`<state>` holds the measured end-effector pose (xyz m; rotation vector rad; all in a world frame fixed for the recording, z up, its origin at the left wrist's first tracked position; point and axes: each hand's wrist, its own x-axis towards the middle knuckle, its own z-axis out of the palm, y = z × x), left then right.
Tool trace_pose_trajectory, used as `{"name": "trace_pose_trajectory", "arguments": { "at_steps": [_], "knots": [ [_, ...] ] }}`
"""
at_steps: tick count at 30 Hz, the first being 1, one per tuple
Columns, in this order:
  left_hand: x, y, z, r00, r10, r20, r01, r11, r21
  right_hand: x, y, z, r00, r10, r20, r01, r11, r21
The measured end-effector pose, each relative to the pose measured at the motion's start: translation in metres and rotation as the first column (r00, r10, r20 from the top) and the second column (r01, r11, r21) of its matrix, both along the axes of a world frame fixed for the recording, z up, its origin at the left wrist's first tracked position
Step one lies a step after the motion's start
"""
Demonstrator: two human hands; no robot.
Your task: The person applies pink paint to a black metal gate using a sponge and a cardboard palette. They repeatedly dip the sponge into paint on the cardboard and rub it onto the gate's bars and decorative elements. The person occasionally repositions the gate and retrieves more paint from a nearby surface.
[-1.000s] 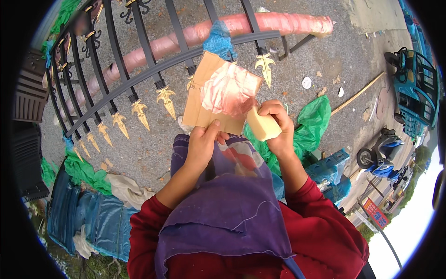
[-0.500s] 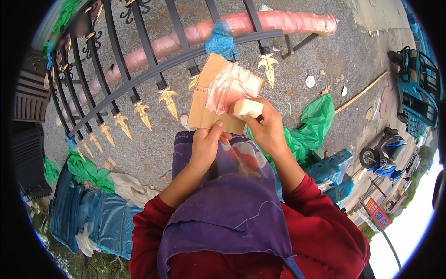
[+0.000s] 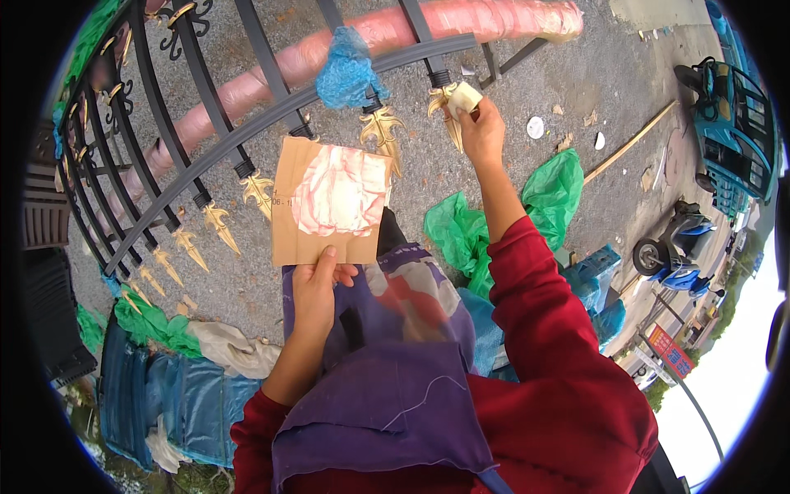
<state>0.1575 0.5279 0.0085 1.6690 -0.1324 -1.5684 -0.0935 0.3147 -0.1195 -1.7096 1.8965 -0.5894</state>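
left hand (image 3: 319,284) clamped on lower edge of cardboard (image 3: 288,235), small dark print at cardboard's left side, pinkish sheet (image 3: 339,189) on top, right hand (image 3: 484,132) pinching pale sponge (image 3: 466,98) at gold finial (image 3: 453,133), lettered red sign (image 3: 671,352) far right

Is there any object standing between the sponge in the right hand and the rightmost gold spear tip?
Nothing visible stands between them: the pale sponge in the right hand overlaps the gold spear tip in this view. The cardboard in the left hand is off to the left.
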Motion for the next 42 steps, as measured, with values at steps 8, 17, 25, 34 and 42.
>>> {"name": "trace_pose_trajectory", "arguments": {
  "at_steps": [8, 17, 25, 34, 42],
  "knots": [
    [0.007, 0.012, -0.009, 0.997, 0.073, -0.001, -0.073, 0.997, 0.024, -0.049, 0.067, -0.006, 1.000, -0.026, -0.015, 0.027, 0.998, 0.050],
    [0.005, 0.003, 0.006, 0.994, 0.110, -0.019, -0.111, 0.994, -0.024, -0.046, 0.081, -0.015, 0.996, -0.039, -0.077, 0.049, 0.991, 0.128],
    [0.012, -0.006, 0.004, 0.997, 0.066, -0.028, -0.067, 0.997, -0.034, -0.030, 0.033, -0.024, 0.999, -0.029, -0.045, 0.035, 0.992, 0.123],
    [0.010, -0.005, 0.003, 0.999, 0.054, 0.000, -0.054, 0.999, 0.011, -0.002, -0.007, 0.009, 0.988, 0.133, 0.078, -0.117, 0.976, -0.182],
    [0.013, -0.001, 0.002, 0.997, 0.075, 0.011, -0.075, 0.997, -0.022, -0.013, -0.022, -0.001, 0.969, 0.246, 0.002, -0.241, 0.948, -0.209]
  ]
}}
